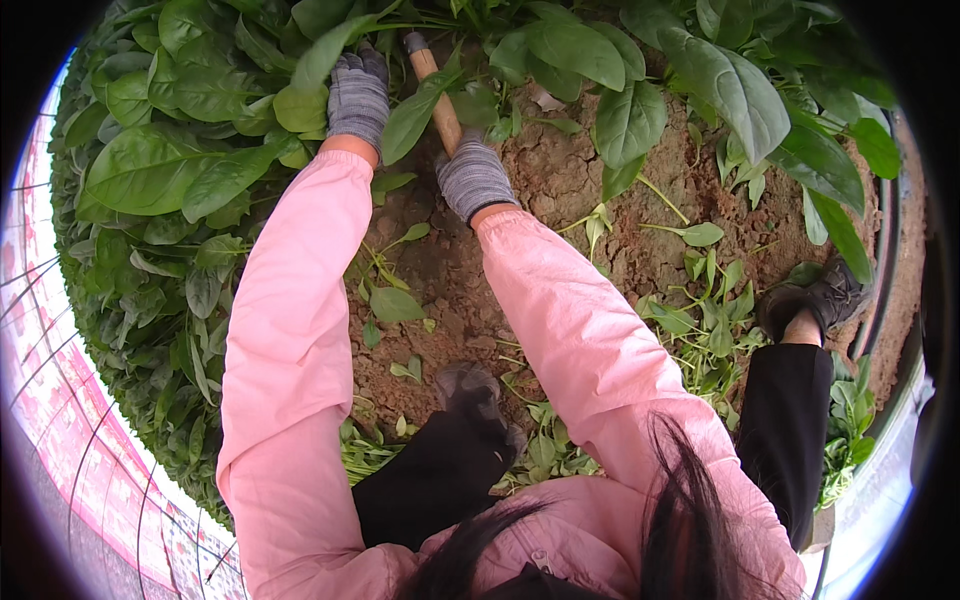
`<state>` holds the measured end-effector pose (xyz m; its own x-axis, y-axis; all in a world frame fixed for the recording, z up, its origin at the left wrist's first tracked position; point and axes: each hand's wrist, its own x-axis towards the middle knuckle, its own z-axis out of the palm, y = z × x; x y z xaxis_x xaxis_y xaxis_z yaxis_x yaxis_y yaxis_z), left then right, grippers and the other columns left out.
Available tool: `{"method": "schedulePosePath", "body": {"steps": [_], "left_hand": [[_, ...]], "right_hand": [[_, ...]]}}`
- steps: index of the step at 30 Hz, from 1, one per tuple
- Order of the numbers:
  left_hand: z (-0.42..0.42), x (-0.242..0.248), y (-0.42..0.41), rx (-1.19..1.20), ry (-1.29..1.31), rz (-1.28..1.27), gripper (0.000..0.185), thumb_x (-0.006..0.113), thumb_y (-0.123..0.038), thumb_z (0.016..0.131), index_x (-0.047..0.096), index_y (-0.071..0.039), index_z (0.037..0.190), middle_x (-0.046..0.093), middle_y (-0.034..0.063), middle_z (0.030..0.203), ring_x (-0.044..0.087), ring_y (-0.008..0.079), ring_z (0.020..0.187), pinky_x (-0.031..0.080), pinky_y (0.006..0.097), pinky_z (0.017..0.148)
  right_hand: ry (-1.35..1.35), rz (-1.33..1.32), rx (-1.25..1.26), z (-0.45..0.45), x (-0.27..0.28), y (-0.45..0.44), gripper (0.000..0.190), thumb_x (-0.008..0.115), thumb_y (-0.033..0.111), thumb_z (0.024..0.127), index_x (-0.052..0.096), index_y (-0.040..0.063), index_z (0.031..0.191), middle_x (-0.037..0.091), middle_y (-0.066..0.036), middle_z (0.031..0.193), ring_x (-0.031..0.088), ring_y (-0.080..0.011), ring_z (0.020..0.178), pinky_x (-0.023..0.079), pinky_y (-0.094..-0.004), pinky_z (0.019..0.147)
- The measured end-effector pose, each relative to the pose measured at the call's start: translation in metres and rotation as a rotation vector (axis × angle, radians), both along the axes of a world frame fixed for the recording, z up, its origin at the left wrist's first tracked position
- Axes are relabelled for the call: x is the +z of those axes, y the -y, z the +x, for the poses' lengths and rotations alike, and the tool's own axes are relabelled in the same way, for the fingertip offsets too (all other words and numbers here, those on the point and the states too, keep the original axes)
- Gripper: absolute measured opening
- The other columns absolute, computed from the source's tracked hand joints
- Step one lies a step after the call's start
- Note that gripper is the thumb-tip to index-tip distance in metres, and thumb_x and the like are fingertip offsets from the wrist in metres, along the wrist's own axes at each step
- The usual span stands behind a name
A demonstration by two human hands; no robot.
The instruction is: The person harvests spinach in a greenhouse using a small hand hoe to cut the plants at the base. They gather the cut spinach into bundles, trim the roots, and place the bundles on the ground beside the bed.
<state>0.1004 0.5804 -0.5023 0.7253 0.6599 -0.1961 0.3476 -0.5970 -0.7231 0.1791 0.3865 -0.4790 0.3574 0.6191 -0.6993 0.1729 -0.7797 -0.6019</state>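
My right hand [477, 176], in a grey knit glove, grips the lower end of a wooden handle [445, 120]. A dark metal collar [415, 43] caps the handle's far end, and whatever lies beyond it is lost under the foliage. My left hand [358, 100], gloved alike, reaches into the leafy green plants [184, 161], which look like spinach. Leaves and stems cover its fingertips, so its grasp is unclear. One broad leaf [414, 124] hangs between my two hands, across part of the handle.
Cracked brown soil [555, 169] spreads under my arms, strewn with cut leaves and stems [701, 234]. My shoes [469, 386] stand among them. Dense plants fill the left side, with wire mesh [56, 360] beyond. A dark hose or pipe [885, 247] runs along the right edge.
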Motion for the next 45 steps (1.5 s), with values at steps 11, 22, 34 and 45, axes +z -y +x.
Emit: {"method": "schedulePosePath", "body": {"steps": [11, 22, 34, 45], "left_hand": [[0.006, 0.026, 0.024, -0.052, -0.136, 0.039, 0.057, 0.052, -0.019, 0.088, 0.041, -0.008, 0.143, 0.044, 0.0176, 0.142, 0.05, 0.0377, 0.119, 0.035, 0.0559, 0.101], [-0.002, -0.017, -0.024, -0.119, -0.096, 0.043, 0.056, 0.049, -0.011, 0.088, 0.04, -0.01, 0.143, 0.042, 0.0183, 0.144, 0.05, 0.0358, 0.123, 0.041, 0.0475, 0.102], [0.001, 0.071, -0.018, -0.079, -0.05, -0.341, 0.059, 0.048, 0.0, 0.083, 0.045, -0.012, 0.14, 0.042, 0.0151, 0.147, 0.051, 0.0354, 0.124, 0.041, 0.0436, 0.105], [-0.005, 0.125, 0.015, -0.235, -0.137, -0.534, 0.074, 0.062, -0.001, 0.071, 0.041, -0.004, 0.141, 0.041, 0.0186, 0.142, 0.04, 0.0354, 0.13, 0.03, 0.0414, 0.112]], "right_hand": [[-0.003, 0.001, 0.027, 0.003, 0.014, 0.038, 0.047, 0.067, 0.028, 0.083, 0.052, -0.002, 0.116, 0.066, -0.028, 0.097, 0.066, -0.0413, 0.093, 0.053, -0.0462, 0.08], [-0.156, -0.277, 0.044, -0.021, 0.012, 0.116, 0.051, 0.072, 0.031, 0.08, 0.051, 0.002, 0.116, 0.065, -0.021, 0.084, 0.066, -0.0338, 0.075, 0.055, -0.0413, 0.067], [-0.41, 0.07, -0.303, 0.001, 0.02, 0.216, 0.054, 0.069, 0.028, 0.085, 0.05, -0.005, 0.124, 0.063, -0.015, 0.073, 0.061, -0.0207, 0.053, 0.049, -0.0346, 0.048], [-0.624, 0.179, -0.458, 0.029, 0.025, 0.233, 0.034, 0.068, 0.022, 0.088, 0.052, 0.0, 0.108, 0.056, -0.005, 0.067, 0.054, -0.0145, 0.048, 0.046, -0.0308, 0.043]]}}
